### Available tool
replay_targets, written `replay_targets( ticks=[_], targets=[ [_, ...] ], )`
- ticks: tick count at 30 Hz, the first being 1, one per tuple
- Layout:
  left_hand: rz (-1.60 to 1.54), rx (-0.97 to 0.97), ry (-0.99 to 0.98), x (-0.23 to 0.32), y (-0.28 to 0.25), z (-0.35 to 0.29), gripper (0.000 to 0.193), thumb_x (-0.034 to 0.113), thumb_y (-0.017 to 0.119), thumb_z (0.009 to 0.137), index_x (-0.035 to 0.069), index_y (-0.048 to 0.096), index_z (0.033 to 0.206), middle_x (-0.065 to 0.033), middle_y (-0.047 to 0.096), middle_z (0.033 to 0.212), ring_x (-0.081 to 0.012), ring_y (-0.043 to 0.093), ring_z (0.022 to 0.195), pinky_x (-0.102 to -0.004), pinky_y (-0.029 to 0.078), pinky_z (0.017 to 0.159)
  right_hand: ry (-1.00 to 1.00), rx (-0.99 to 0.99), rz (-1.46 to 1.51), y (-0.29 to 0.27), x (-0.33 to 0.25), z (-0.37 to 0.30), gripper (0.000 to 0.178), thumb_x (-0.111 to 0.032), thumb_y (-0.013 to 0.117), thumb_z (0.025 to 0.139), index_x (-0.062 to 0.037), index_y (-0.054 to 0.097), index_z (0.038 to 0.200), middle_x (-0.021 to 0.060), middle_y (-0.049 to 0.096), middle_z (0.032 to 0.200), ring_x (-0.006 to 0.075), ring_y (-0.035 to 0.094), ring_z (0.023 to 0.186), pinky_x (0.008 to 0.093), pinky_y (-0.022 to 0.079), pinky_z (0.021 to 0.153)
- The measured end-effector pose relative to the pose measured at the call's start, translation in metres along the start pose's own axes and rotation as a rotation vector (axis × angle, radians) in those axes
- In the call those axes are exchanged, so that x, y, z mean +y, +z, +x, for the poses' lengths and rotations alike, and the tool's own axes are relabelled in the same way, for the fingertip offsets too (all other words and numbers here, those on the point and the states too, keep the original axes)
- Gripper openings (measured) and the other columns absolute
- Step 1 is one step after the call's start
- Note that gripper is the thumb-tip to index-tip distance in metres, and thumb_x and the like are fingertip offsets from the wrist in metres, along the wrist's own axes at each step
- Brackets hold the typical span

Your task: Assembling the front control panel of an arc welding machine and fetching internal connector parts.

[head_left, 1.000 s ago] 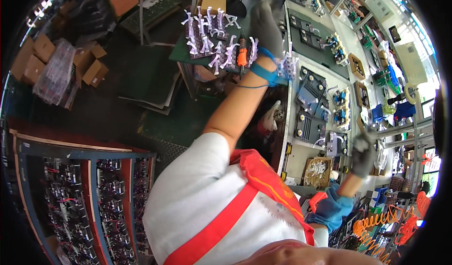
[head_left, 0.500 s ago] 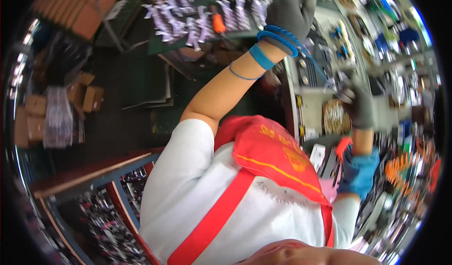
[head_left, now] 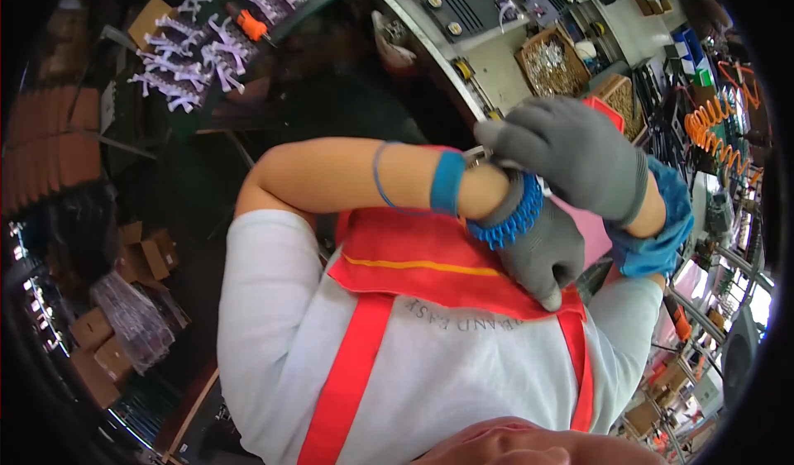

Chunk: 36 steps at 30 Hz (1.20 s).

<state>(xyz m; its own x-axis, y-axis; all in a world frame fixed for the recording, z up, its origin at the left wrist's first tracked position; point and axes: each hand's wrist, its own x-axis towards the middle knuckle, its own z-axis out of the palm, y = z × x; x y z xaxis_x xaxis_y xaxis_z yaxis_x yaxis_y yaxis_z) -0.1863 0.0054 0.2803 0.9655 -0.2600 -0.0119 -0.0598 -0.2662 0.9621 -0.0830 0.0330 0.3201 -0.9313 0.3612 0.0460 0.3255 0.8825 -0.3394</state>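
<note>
My left hand [head_left: 542, 254], in a grey glove, hangs bent at the wrist in front of the red apron [head_left: 413, 246]. Its fingers are curled, and nothing shows in them. A blue coiled band [head_left: 517, 217] circles that wrist, with a flat blue band [head_left: 447, 182] higher up the forearm. My right hand [head_left: 571, 155], gloved in grey too, lies across the left wrist, its fingers closed just above the coil. A small shiny metal bit [head_left: 475, 157] shows by its fingertips; what the fingers grip is mostly hidden.
Black panels [head_left: 463, 10] and a box of small metal parts [head_left: 552, 62] are on the bench beyond my hands. At far left lie purple-white wrapped pieces [head_left: 186, 60] and an orange-handled tool [head_left: 251, 25]. Cardboard boxes [head_left: 145, 254] stand at left. An orange coiled hose [head_left: 715, 122] hangs right.
My left hand has come down from the wrapped pieces to my chest. My right hand has moved left and closed over the left wrist. My view has turned.
</note>
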Motion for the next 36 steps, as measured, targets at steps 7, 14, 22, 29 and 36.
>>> replay_targets(
  ticks=[7, 14, 22, 29, 36],
  targets=[
    [-0.090, -0.060, 0.006, -0.009, 0.003, 0.035, 0.038, 0.040, 0.059, 0.087, 0.003, 0.062, 0.095, -0.0121, 0.064, 0.087, -0.0241, 0.061, 0.081, -0.0365, 0.048, 0.072, 0.018, 0.038, 0.174, 0.027, 0.021, -0.032, 0.052, -0.024, 0.059, 0.081, -0.0019, 0.049, 0.126, 0.0131, 0.060, 0.097, 0.0271, 0.060, 0.086, 0.0345, 0.050, 0.074],
    [-0.905, 0.768, 0.004, -0.073, 0.000, -0.021, 0.026, 0.024, 0.056, 0.092, 0.002, 0.061, 0.104, -0.0089, 0.064, 0.093, -0.0092, 0.055, 0.066, -0.0226, 0.045, 0.056, 1.176, 0.985, 0.569, 0.201, 0.108, -0.195, 0.036, -0.027, 0.053, 0.093, -0.0011, 0.057, 0.118, 0.0099, 0.065, 0.100, 0.0142, 0.060, 0.087, 0.0277, 0.046, 0.079],
    [-0.938, 1.673, -0.782, -0.168, 0.090, -0.097, 0.054, 0.053, 0.037, 0.095, 0.004, 0.055, 0.109, -0.0009, 0.054, 0.078, -0.0088, 0.048, 0.061, -0.0225, 0.039, 0.054, 1.933, 1.473, 0.471, 0.296, 0.168, -0.367, 0.040, -0.038, 0.054, 0.090, -0.0005, 0.063, 0.103, 0.0098, 0.065, 0.086, 0.0166, 0.062, 0.067, 0.0293, 0.050, 0.059],
    [-1.338, 1.656, -0.698, -0.167, 0.100, -0.044, 0.031, 0.030, 0.046, 0.094, 0.003, 0.054, 0.107, 0.0016, 0.048, 0.076, -0.0049, 0.042, 0.061, -0.0196, 0.034, 0.054, 1.960, 1.405, 1.327, 0.279, 0.219, -0.336, 0.022, -0.026, 0.059, 0.084, -0.0091, 0.059, 0.099, 0.0065, 0.062, 0.072, 0.0168, 0.057, 0.051, 0.0303, 0.052, 0.044],
    [-1.103, 1.885, -0.613, -0.159, 0.178, -0.080, 0.030, 0.024, 0.046, 0.096, 0.000, 0.054, 0.113, -0.0041, 0.057, 0.086, -0.0056, 0.049, 0.067, -0.0188, 0.041, 0.059, 1.614, 0.984, 0.264, 0.211, 0.211, -0.230, 0.030, -0.026, 0.053, 0.087, 0.0019, 0.059, 0.096, 0.0158, 0.065, 0.074, 0.0240, 0.066, 0.062, 0.0362, 0.051, 0.053]
  ],
)
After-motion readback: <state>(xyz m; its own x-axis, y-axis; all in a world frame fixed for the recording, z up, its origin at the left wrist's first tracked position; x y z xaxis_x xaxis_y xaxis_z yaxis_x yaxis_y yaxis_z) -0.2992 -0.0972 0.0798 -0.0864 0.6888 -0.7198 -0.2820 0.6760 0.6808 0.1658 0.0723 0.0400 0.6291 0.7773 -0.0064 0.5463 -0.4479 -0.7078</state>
